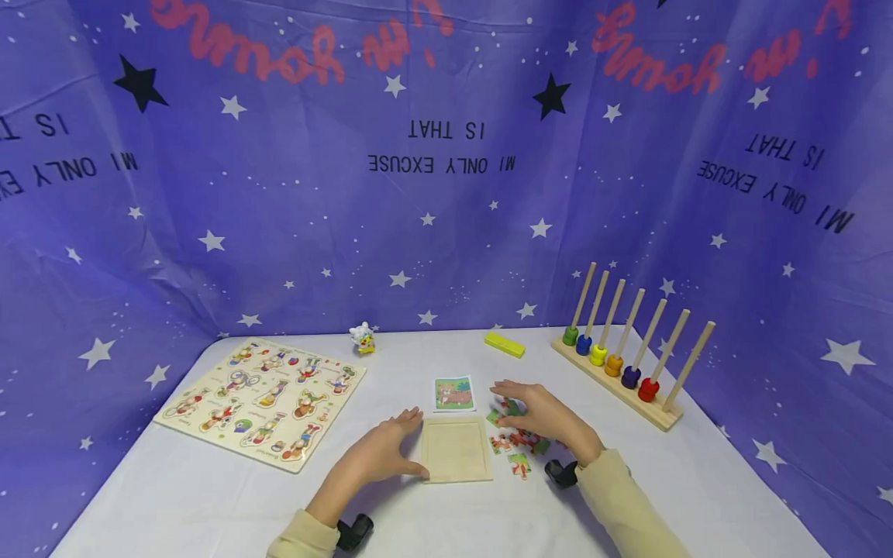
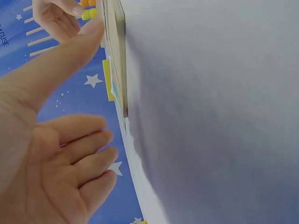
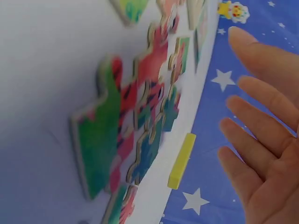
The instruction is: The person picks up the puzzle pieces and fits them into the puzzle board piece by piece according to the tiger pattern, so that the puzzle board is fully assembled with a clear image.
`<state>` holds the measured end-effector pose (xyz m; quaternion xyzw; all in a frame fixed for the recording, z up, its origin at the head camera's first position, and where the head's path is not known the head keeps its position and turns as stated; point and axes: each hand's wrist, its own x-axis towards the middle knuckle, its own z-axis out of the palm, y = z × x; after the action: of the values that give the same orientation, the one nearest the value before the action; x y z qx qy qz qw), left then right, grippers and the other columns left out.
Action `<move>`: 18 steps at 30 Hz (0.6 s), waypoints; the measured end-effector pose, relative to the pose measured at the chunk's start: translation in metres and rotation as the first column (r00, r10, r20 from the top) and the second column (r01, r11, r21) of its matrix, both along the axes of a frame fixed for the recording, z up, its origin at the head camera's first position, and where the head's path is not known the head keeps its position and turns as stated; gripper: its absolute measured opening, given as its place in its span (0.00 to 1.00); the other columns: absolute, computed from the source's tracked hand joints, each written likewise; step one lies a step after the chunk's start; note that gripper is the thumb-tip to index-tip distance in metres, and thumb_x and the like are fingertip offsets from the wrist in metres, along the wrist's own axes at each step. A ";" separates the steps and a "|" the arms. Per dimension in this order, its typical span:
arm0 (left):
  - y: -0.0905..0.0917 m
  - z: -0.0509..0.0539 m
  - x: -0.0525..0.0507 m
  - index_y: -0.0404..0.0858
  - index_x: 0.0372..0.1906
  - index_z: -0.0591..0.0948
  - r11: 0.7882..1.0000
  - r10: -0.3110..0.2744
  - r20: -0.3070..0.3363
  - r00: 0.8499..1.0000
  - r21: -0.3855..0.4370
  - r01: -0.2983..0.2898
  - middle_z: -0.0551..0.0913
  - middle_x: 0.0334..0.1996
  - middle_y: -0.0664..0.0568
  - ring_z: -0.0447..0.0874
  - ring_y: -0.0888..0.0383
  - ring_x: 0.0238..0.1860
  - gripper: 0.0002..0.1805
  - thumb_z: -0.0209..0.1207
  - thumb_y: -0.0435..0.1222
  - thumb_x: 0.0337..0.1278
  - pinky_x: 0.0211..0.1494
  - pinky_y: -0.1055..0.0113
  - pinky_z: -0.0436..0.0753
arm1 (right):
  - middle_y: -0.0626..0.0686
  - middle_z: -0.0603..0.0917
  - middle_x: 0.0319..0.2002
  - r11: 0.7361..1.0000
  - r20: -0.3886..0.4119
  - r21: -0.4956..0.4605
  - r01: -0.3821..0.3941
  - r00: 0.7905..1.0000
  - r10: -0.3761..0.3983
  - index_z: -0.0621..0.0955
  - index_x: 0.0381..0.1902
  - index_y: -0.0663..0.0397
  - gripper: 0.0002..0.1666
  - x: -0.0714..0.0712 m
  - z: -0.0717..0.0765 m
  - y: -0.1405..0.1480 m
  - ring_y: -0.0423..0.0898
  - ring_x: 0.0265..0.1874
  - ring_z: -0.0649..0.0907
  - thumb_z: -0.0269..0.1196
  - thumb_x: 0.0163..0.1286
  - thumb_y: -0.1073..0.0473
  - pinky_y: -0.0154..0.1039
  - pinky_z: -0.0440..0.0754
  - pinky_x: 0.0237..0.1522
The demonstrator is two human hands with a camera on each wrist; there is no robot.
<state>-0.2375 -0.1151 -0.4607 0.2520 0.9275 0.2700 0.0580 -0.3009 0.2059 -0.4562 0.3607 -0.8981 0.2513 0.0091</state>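
Observation:
An empty square wooden tray lies at the middle of the table, a small picture card just behind it. My left hand is at the tray's left side, fingers spread, thumb near its lower left corner; whether it touches cannot be told. In the left wrist view the hand shows its palm and holds nothing. Right of the tray lie several loose puzzle pieces, partly under my right hand. The right wrist view shows that hand with relaxed fingers, apart from the pieces.
A large figure puzzle board lies at the left. Farther back are a small white and yellow toy and a yellow box-shaped object. A wooden stand with upright pegs and coloured beads stands at the right. A purple curtain hangs behind.

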 end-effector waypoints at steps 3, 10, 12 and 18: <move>-0.001 0.000 0.000 0.27 0.67 0.67 1.000 -0.024 0.024 0.999 -0.003 0.024 0.63 0.69 0.36 0.60 0.36 0.69 0.52 0.74 0.51 0.38 0.70 0.43 0.60 | 0.56 0.81 0.56 0.999 0.022 0.030 -0.013 1.000 0.013 0.80 0.56 0.59 0.28 -0.009 0.000 0.000 0.53 0.57 0.79 0.71 0.60 0.55 0.50 0.78 0.58; -0.002 -0.003 -0.002 0.27 0.67 0.67 0.998 -0.063 0.056 0.996 -0.002 0.064 0.64 0.69 0.38 0.60 0.39 0.70 0.51 0.74 0.50 0.38 0.71 0.47 0.60 | 0.50 0.85 0.46 0.997 0.141 0.064 -0.053 0.989 0.043 0.85 0.47 0.55 0.19 -0.023 0.002 -0.006 0.51 0.46 0.82 0.73 0.57 0.59 0.48 0.82 0.49; -0.003 -0.003 -0.002 0.27 0.66 0.68 0.997 -0.073 0.057 0.996 -0.003 0.073 0.64 0.69 0.38 0.60 0.39 0.69 0.50 0.74 0.49 0.39 0.71 0.46 0.61 | 0.50 0.85 0.45 0.995 0.156 0.068 -0.074 0.986 0.062 0.85 0.46 0.56 0.18 -0.025 0.003 -0.009 0.51 0.44 0.82 0.73 0.56 0.60 0.48 0.82 0.47; -0.002 -0.004 0.000 0.26 0.66 0.67 0.994 -0.105 0.052 0.993 -0.017 0.106 0.64 0.69 0.37 0.61 0.38 0.69 0.49 0.73 0.48 0.42 0.70 0.45 0.61 | 0.49 0.83 0.41 0.995 0.187 0.083 -0.050 0.982 0.034 0.85 0.44 0.54 0.16 -0.028 -0.001 -0.011 0.49 0.40 0.81 0.73 0.56 0.64 0.43 0.81 0.42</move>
<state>-0.2380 -0.1173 -0.4650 0.2930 0.9138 0.2637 0.0982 -0.3286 0.1952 -0.4573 0.3546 -0.8974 0.2444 -0.0957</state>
